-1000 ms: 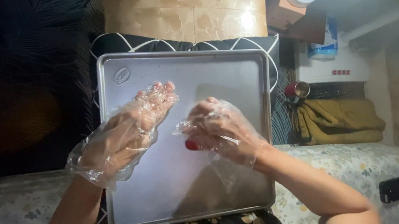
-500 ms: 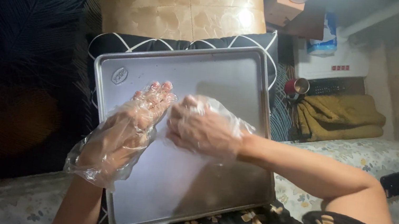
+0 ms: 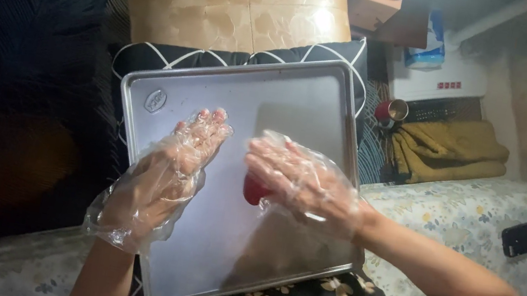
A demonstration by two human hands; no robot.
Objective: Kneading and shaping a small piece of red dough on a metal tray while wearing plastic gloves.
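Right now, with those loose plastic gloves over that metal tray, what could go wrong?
The metal tray seems to rest on the lap and a cushion, not a firm surface, so it might tip. The loose glove on the left hand bunches at the wrist and could slip. The small red thing under the right hand might slide on the smooth tray.

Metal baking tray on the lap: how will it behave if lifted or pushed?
The metal tray looks stiff: flat sheet with a rolled rim. Probably light for its size, being thin. Likely slippery, since its surface is smooth and shiny and both hands wear loose plastic gloves. It may slide on the cloth.
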